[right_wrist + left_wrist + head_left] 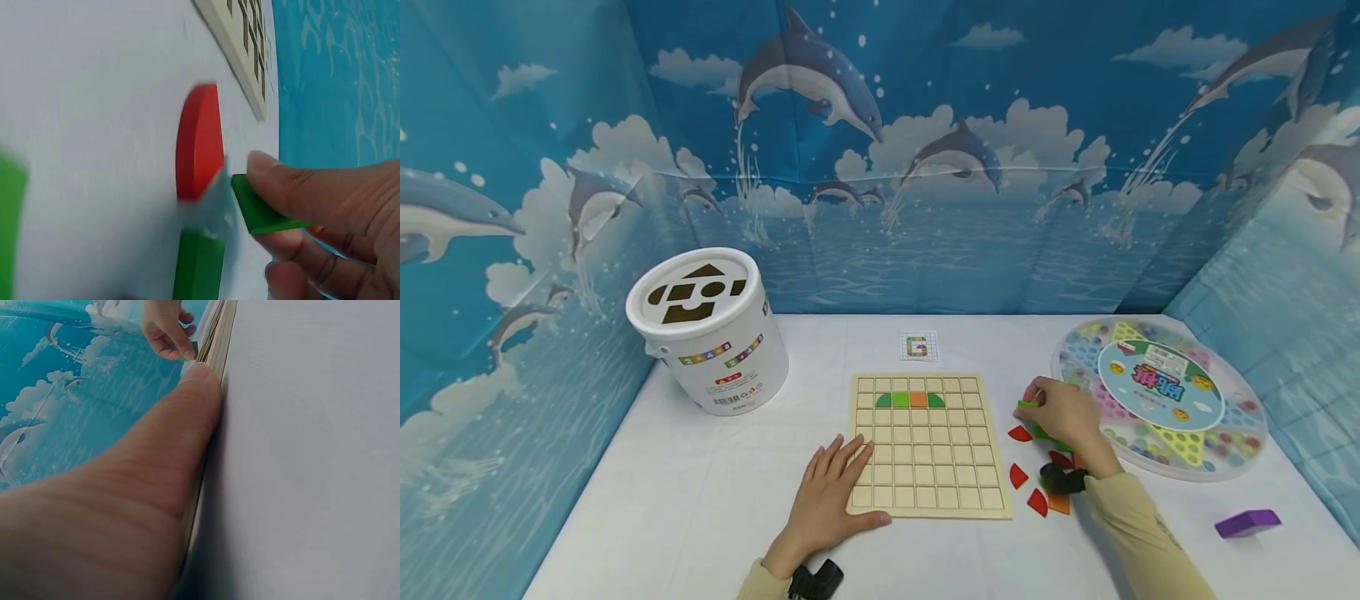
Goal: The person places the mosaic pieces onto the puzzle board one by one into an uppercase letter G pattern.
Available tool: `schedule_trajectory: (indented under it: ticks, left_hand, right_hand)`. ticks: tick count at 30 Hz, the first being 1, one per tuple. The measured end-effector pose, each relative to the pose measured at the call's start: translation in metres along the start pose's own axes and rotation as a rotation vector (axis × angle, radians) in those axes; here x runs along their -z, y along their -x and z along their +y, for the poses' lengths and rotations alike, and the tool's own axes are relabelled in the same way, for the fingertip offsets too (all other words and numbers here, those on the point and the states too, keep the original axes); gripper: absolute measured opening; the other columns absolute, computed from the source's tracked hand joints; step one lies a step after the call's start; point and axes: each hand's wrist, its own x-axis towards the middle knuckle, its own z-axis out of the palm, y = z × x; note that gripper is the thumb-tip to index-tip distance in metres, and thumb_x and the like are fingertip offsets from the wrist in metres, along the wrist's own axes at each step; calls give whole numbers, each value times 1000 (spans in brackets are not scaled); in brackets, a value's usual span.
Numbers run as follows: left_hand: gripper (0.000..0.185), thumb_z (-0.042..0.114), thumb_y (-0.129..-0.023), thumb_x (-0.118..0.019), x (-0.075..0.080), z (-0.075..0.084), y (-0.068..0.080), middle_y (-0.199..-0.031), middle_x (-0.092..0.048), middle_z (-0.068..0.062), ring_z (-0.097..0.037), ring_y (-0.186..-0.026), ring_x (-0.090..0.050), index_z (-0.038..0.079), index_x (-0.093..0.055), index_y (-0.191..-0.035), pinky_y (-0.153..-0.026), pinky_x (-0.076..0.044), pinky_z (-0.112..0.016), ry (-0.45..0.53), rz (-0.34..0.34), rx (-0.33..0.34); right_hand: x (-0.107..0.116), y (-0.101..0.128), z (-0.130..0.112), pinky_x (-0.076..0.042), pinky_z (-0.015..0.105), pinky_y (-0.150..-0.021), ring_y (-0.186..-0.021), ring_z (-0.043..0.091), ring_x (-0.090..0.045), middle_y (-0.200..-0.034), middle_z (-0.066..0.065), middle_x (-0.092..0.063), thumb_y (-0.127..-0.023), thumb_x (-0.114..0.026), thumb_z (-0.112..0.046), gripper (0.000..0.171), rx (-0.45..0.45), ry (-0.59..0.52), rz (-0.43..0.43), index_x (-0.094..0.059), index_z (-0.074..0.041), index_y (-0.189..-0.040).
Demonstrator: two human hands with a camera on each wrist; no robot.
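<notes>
1. The right hand [1063,414] pinches a green tile [1027,404] between thumb and curled fingers, lifted just off the table [700,500], at 3 o'clock from the board [928,446].
2. The tile looks like a thin, stiff, light piece with flat faces and sharp edges. It is probably a little slick, so a pinch across the two faces or opposite edges seems the surest hold. In the right wrist view the fingertips [275,172] sit on its upper face near one end.
3. The left hand [831,500] lies flat with straight, spread fingers. Its fingertips rest on the board's 7 o'clock corner and it holds nothing.
4. The board is a shallow grid of square cells. Four pieces fill its second row: green quarter [883,400], green square [901,399], orange square [919,399], green quarter [936,400]. Every other cell is bare.
5. Loose red pieces [1018,476] and an orange piece [1059,503] lie at the board's 4 o'clock, beside the right wrist.
6. A white bucket [715,342] stands at 10 o'clock with its shape-slot lid on, so I cannot tell what is inside.
7. A round lidded game tray [1157,400] at 2 o'clock holds small coloured balls.
8. A pattern card [919,346] lies at 12 o'clock.
9. A purple block [1247,522] lies at 4 o'clock, well apart.
</notes>
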Motion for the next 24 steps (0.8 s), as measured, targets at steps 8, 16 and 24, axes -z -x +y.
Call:
schedule_trajectory:
  ticks: [8, 16, 24]
  left_hand:
    - [92, 69, -78, -58, 0, 0, 0, -150, -32, -7, -33, -139, -19, 13, -36, -148, -109, -13, -52, 4, -13, 9]
    - [93, 71, -78, -56, -1, 0, 1, -150, -32, -7, -33, -139, -20, 13, -36, -148, -109, -14, -52, 3, -6, 3]
    - [92, 69, -78, -57, 0, 0, 0, -149, -34, -8, -35, -138, -21, 12, -36, -147, -109, -15, -53, -8, 7, -10]
  right_hand:
    - [-13, -2, -27, -34, 31, -41, -45, 15, -46, -66, -4, -56, -77, -79, -29, 24, 69, -102, 23, -58, -16, -75]
    - [-36, -8, -59, -36, 30, -43, -51, 12, -46, -66, -10, -57, -74, -82, -30, 19, 175, -169, 44, -65, -22, -73]
    - [-57, -13, -93, -38, 28, -47, -55, 8, -48, -69, -12, -58, -79, -78, -26, 12, 226, -193, 21, -68, -20, -79]
